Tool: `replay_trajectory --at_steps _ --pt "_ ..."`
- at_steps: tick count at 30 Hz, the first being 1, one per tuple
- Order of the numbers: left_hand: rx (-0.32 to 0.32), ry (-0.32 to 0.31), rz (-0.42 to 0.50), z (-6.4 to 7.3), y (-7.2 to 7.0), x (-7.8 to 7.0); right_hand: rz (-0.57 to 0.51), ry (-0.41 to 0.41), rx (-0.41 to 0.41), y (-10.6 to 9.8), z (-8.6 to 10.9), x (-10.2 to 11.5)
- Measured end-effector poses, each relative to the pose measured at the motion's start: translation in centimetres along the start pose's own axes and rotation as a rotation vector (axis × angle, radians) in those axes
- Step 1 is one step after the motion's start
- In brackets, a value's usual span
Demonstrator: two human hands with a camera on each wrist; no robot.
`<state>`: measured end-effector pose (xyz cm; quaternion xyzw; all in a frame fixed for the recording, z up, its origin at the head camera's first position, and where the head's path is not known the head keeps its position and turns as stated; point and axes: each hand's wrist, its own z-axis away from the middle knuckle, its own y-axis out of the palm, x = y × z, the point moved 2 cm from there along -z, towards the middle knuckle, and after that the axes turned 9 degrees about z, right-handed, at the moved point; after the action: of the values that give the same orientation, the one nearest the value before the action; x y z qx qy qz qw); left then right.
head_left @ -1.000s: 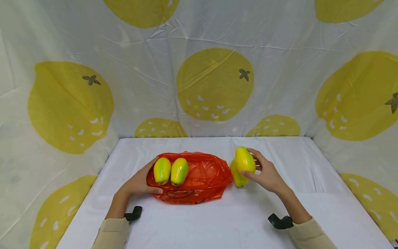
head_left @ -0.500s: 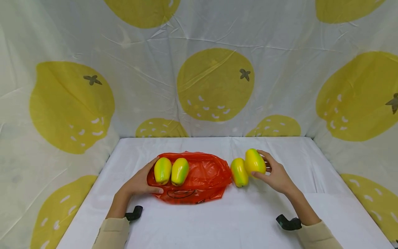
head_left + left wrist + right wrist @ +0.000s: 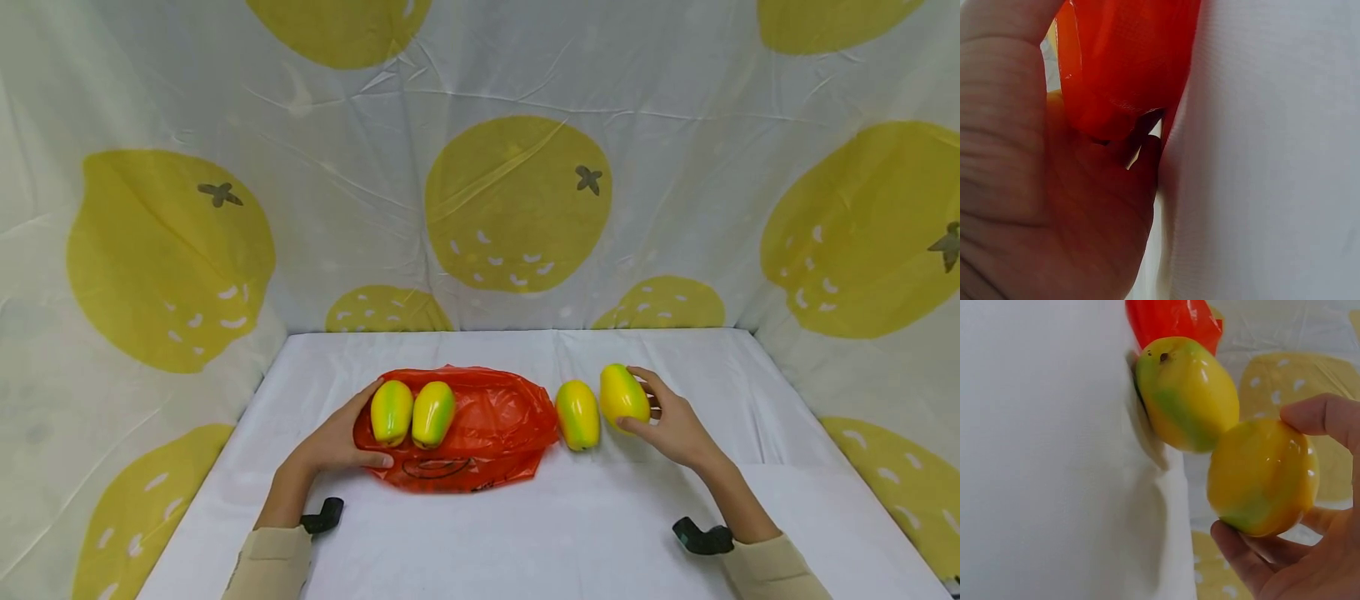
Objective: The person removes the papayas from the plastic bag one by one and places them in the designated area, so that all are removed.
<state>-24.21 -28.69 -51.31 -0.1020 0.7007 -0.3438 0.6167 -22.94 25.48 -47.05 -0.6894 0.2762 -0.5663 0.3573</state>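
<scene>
Sleeves: the forearms are covered at the near edge by a left beige sleeve (image 3: 268, 560) and a right beige sleeve (image 3: 772, 567).
Wrist gear: a black mount (image 3: 322, 515) is worn at the left wrist, a second black mount (image 3: 702, 537) at the right.
Table: the white-covered table (image 3: 487, 550) is spread beneath everything.
Left hand: the left end of the bag is held by the left hand (image 3: 336, 437) — thumb laid along the near side, fingers curved round the far side and partly hidden.
Red bag: the red plastic bag (image 3: 498, 417) is laid flat and crumpled, dark print seen on its near side.
Bagged pair: a left fruit (image 3: 392, 413) and a middle fruit (image 3: 433, 415), both yellow-green and glossy, are set side by side over the bag's left part.
Loose fruit: a third fruit (image 3: 577, 415) is stood just beside the bag's right end.
Right hand: a fourth fruit (image 3: 625, 395) is clamped between thumb and fingers of the right hand (image 3: 671, 423), just right of the third — whether the table is touched cannot be told.
Backdrop: the far side is closed by white cloth (image 3: 660, 208) printed with yellow fruit shapes (image 3: 517, 204).
</scene>
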Motion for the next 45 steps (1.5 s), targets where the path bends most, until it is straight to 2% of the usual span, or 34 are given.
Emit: replay_trajectory --at_steps 11,32,40,45 --pt "-0.001 -0.002 0.002 0.1 0.0 0.0 0.022 0.013 0.035 0.1 0.2 -0.5" --pt "0.003 0.010 -0.002 0.3 0.0 -0.2 0.037 0.080 0.177 1.0 0.4 -0.6" --pt "0.000 -0.001 -0.002 0.4 0.2 0.0 0.057 0.087 0.193 1.1 0.3 -0.8" --pt "-0.005 -0.004 0.009 0.1 0.1 -0.2 0.080 0.086 0.174 1.1 0.3 -1.1"
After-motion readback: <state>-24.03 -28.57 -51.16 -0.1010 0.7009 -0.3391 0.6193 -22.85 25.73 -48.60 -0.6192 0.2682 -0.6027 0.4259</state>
